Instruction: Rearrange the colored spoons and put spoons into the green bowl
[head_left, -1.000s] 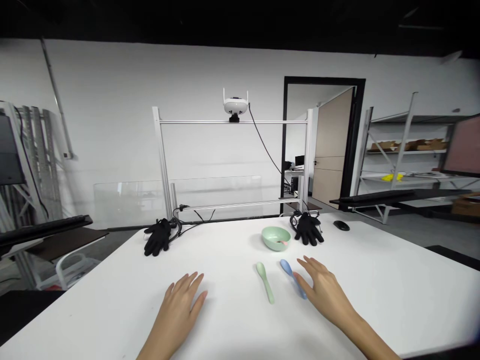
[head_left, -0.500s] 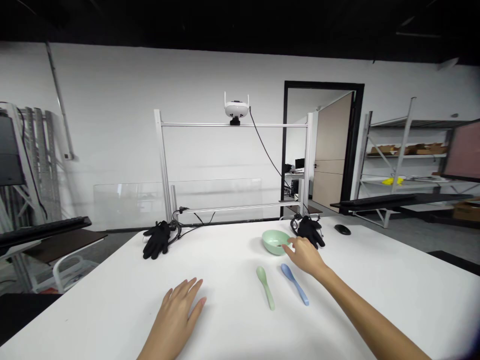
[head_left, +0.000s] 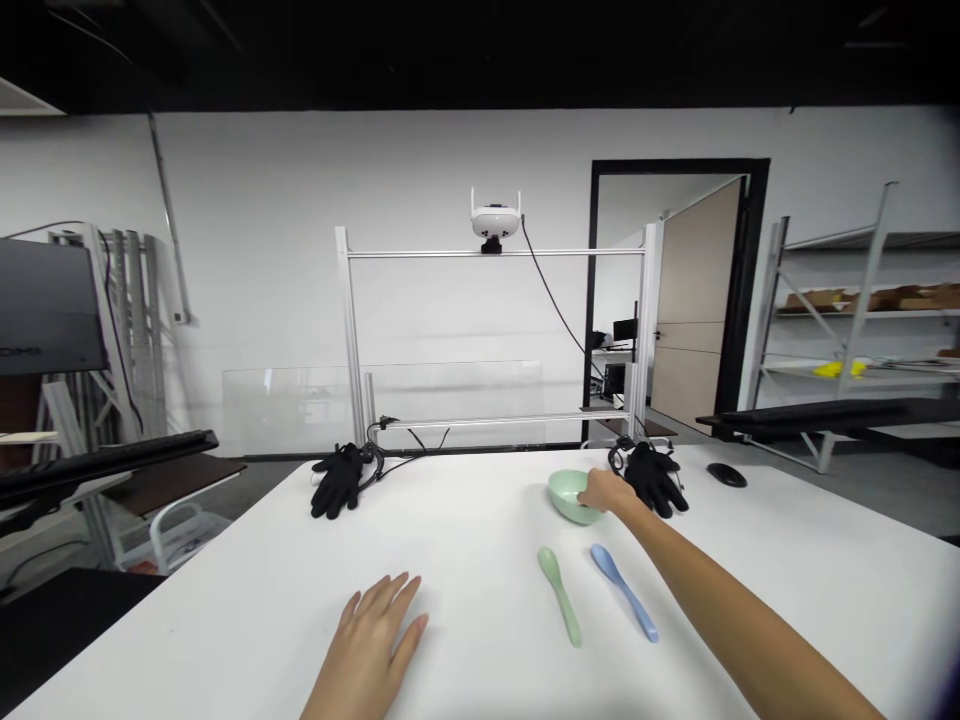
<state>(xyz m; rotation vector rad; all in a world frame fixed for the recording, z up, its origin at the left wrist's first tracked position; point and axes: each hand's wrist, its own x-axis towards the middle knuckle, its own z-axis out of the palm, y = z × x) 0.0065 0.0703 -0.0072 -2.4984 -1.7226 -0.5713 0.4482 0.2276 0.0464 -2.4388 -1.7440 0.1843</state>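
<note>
and the right hand (head_left: 606, 490) is at the green bowl (head_left: 564, 488), fingers bent over its right rim; clamped on something or not, i can't tell! green spoon (head_left: 561, 597) and blue spoon (head_left: 625, 592) lie apart, nearside of the bowl. left hand (head_left: 371, 635)? fingers apart, well to the bowl's near left.

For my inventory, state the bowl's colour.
The bowl is pale green, seen best in the head view.
</note>
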